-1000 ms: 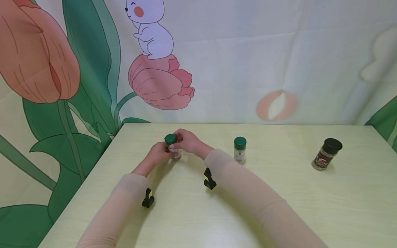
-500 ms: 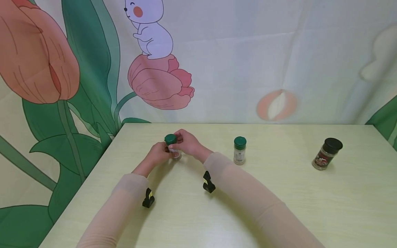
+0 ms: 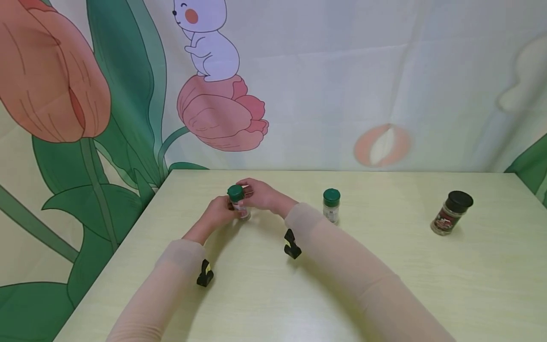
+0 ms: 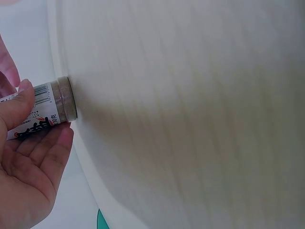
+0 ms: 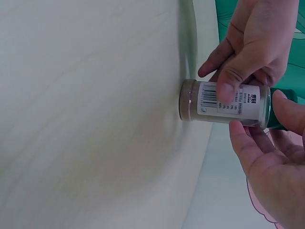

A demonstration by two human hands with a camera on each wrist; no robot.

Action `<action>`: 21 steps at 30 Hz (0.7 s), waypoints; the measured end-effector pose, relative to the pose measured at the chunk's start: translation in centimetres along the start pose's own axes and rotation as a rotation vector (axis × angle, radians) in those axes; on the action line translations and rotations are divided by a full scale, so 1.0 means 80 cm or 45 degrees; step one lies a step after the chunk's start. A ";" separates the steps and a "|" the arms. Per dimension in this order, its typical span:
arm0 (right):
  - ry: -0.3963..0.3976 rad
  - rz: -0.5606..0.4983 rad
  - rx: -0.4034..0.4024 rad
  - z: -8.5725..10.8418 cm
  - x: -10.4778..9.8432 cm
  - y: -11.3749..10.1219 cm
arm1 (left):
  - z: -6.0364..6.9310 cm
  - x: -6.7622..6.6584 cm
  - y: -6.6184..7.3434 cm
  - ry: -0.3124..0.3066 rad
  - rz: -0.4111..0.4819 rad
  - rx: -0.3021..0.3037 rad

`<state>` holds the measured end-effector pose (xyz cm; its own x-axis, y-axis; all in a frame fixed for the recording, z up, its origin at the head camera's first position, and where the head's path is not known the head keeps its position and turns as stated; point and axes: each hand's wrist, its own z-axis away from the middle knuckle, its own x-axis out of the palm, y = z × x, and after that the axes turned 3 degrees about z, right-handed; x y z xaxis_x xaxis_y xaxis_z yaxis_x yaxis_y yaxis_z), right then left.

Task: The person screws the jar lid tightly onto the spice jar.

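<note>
A clear spice jar [image 3: 236, 193] with a green cap and a white label stands at the left of the table. My left hand [image 3: 218, 211] grips its body, thumb on one side and fingers on the other. At the top, my right hand [image 3: 262, 194] pinches the green cap. In the right wrist view the right thumb [image 5: 288, 112] lies on the cap, and the fingers are below it, partly hidden. The left wrist view shows the jar's base [image 4: 66, 99] at the table surface and brown contents inside.
Another green-capped spice jar [image 3: 331, 204] stands right of the hands, its base partly behind the right sleeve. Farther right is a larger jar [image 3: 450, 213] with a black cap. A printed cloth [image 3: 316, 95] hangs behind the table's far edge.
My right hand has turned a little at the cap, and its wrist and forearm have shifted slightly right. The left hand and the jar stay in place.
</note>
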<state>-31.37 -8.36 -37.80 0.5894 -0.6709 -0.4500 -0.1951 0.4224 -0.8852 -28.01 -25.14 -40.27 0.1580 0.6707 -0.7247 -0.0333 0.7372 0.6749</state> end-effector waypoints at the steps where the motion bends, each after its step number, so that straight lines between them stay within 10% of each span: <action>1: -0.009 0.014 0.002 0.000 -0.001 -0.001 | 0.000 0.000 0.000 -0.001 0.002 0.001; 21: 0.040 -0.013 0.025 -0.002 0.004 -0.001 | -0.003 0.001 -0.002 -0.010 -0.001 0.019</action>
<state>-31.32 -8.71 -37.91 0.5662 -0.6941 -0.4446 -0.1735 0.4270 -0.8875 -28.23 -25.17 -40.47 0.1661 0.6692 -0.7242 -0.0182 0.7364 0.6763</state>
